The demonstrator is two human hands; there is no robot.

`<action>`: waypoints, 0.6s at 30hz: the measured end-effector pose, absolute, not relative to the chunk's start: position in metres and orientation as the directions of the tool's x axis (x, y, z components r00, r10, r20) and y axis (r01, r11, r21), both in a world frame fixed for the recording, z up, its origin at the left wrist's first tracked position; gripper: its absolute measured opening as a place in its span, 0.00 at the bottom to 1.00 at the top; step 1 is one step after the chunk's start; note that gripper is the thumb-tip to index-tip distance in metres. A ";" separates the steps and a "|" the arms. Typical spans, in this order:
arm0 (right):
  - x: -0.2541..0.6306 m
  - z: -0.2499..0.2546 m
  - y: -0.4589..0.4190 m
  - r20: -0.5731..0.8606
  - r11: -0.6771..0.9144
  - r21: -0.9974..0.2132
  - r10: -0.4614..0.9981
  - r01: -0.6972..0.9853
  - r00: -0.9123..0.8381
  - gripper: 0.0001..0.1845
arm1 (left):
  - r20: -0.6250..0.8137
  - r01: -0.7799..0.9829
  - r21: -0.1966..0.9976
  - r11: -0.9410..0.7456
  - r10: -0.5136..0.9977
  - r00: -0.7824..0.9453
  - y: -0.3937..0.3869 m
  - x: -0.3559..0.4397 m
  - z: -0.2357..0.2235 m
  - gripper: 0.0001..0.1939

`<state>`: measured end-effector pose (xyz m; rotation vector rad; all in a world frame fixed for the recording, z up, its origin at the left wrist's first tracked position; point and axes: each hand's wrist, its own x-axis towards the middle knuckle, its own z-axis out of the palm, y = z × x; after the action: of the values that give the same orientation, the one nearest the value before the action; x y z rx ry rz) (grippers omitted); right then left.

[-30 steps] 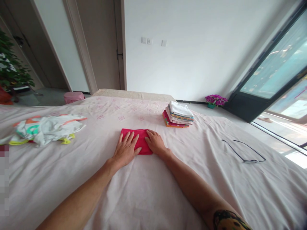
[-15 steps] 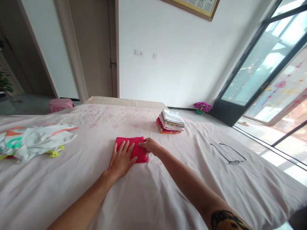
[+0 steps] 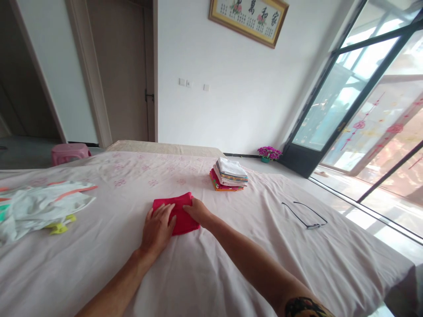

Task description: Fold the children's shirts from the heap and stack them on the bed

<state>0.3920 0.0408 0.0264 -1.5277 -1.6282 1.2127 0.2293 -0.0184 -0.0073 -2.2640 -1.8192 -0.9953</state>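
A folded red cloth (image 3: 181, 223) lies in front of me on the pale pink bed sheet (image 3: 211, 273). Across its left part rests my left hand (image 3: 156, 226), fingers laid on the fabric and thumb apart. At the cloth's right edge my right hand (image 3: 201, 213) is closed, thumb on top and the other fingers hidden at the edge or beneath. The corner by that hand is slightly raised. Beyond it to the right stands a stack of folded cloths (image 3: 231, 174), white on top, red and orange at the bottom.
Rumpled white garments (image 3: 49, 204) with orange and yellow parts lie at the left. Eyeglasses (image 3: 313, 226) rest unfolded on the sheet at the right. A pink stool (image 3: 70, 152) and a pot of purple flowers (image 3: 269, 153) stand on the floor beyond.
The right hand has taken a fuller grip on the cloth's right edge, and that corner has lifted a little. The left hand's fingers have drawn closer together. The camera view has tilted up.
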 end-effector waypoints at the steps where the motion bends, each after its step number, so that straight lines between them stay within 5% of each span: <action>1: 0.391 0.027 0.040 -0.165 -0.100 -0.926 0.974 0.365 -0.153 0.01 | 0.539 0.891 0.350 -0.288 0.840 0.059 -0.018 0.227 -0.006 0.20; 5: 0.404 0.047 0.047 -0.181 -0.160 -0.981 0.962 0.114 -0.205 0.04 | 0.570 0.870 0.441 -0.219 0.818 -0.083 -0.011 0.213 -0.002 0.21; 13: 0.492 0.158 0.113 0.067 0.102 -0.944 0.990 0.314 -0.120 0.03 | 0.354 0.732 0.676 -0.084 0.908 -0.223 0.007 0.198 -0.013 0.21; 18: 0.554 0.212 0.163 0.227 0.228 -0.973 0.973 0.036 -0.034 0.03 | 0.346 0.717 0.688 -0.112 0.919 -0.189 0.013 0.198 -0.023 0.22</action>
<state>0.5536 0.1631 0.2118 -1.0521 -1.3597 1.0393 0.1976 0.0127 -0.0228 -2.1338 -2.2373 -1.3907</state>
